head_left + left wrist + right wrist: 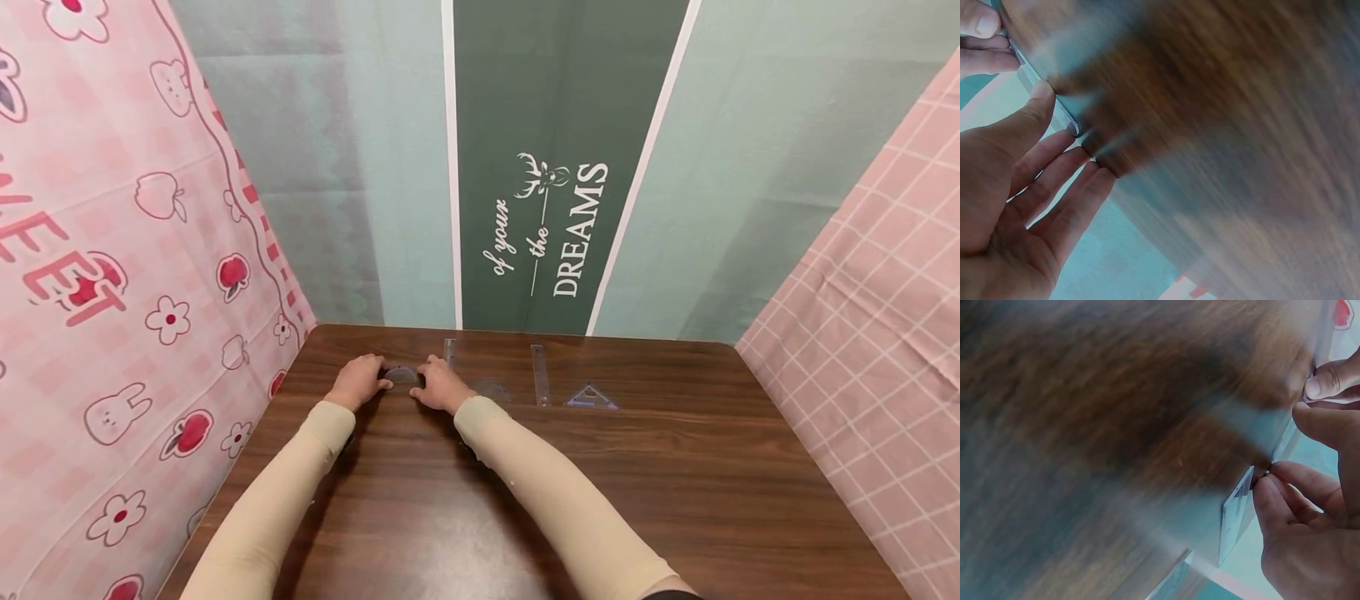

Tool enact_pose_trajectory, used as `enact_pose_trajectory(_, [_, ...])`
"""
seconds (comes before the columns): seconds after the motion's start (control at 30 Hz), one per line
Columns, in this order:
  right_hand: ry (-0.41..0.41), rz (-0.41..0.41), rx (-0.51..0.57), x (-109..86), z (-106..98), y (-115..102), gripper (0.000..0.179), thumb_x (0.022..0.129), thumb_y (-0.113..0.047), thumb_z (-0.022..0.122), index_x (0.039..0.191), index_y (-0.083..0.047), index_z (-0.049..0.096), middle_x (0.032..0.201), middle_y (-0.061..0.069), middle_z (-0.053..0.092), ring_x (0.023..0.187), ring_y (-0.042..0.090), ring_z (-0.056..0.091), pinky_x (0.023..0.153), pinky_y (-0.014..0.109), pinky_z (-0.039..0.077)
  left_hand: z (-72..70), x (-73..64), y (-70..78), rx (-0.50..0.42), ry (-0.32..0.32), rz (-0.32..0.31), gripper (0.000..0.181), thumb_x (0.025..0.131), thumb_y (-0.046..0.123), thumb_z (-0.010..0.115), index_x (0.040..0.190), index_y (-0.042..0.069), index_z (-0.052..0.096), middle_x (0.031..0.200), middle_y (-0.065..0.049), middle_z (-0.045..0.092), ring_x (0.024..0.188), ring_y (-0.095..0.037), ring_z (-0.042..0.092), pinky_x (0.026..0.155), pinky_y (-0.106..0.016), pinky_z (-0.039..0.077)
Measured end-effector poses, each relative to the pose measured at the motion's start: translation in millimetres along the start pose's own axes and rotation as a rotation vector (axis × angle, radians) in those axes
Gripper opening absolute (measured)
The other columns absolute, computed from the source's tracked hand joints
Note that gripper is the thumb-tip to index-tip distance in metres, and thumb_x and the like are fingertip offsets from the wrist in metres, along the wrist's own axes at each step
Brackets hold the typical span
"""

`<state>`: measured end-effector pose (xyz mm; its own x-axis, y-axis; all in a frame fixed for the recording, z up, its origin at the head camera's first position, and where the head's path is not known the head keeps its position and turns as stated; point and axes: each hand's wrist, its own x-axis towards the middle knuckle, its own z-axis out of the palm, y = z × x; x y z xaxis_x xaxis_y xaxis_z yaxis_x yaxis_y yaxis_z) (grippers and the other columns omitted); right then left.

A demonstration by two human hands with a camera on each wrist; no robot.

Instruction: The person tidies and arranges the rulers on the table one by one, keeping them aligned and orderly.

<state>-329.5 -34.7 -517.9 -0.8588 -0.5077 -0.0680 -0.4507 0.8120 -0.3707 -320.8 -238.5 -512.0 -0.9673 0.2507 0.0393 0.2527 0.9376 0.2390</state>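
Observation:
A clear protractor (402, 376) lies on the brown wood-grain table near its far left, flanked by both hands. At its left end, my left hand (358, 381) grips it; in the left wrist view the thumb (1042, 94) is at the straight edge (1063, 117) and the other fingers extend to the table. My right hand (442, 385) holds the opposite end, thumb (1310, 419) and bent fingers around it. A clear ruler (449, 348) stands out just behind the right hand, its lower part hidden by that hand.
Right of the right wrist lies a second clear protractor (492, 389), partly covered by the sleeve. Farther right are another clear ruler (541, 375) and a bluish set square (592, 397). Curtains with prints hang along the table's back (525, 329) and both sides.

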Motion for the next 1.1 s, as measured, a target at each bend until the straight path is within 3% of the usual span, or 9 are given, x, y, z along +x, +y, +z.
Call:
enact_pose_trajectory(0.3, [0.014,0.009,0.001,2.4,3.7,-1.6,0.053,0.104,-0.032,0.074,0.146,-0.002,0.064,0.131,0.009,0.058,0.123,0.023,0.057,0.105,0.034,0.05,1.7,-1.3,1.5,-0.014,0.004,-0.026,0.031,0.096,0.02,0.083,0.113,-0.004,0.072,0.105,-0.021,0.071,0.104,-0.043,0.07,0.093,-0.055,0.057])
enact_pose_trajectory(0.63, [0.03,-0.009,0.023,-1.4,2.0,-0.1,0.055,0.102,-0.03,0.077,0.145,0.001,0.064,0.131,0.012,0.058,0.124,0.026,0.058,0.107,0.036,0.05,1.1,-1.4,4.5,-0.02,0.006,-0.013,0.027,0.097,0.019,0.083,0.11,-0.003,0.074,0.101,-0.019,0.072,0.099,-0.041,0.071,0.09,-0.055,0.057])
enact_pose_trajectory(1.1, [0.051,0.014,0.088,3.4,6.4,4.9,0.049,0.1,-0.028,0.08,0.139,-0.001,0.067,0.128,0.01,0.06,0.116,0.021,0.058,0.104,0.035,0.051,-6.4,-2.8,4.6,-0.129,-0.071,-0.039,0.031,0.095,0.02,0.082,0.113,-0.003,0.071,0.102,-0.015,0.07,0.087,-0.028,0.065,0.086,-0.05,0.056])
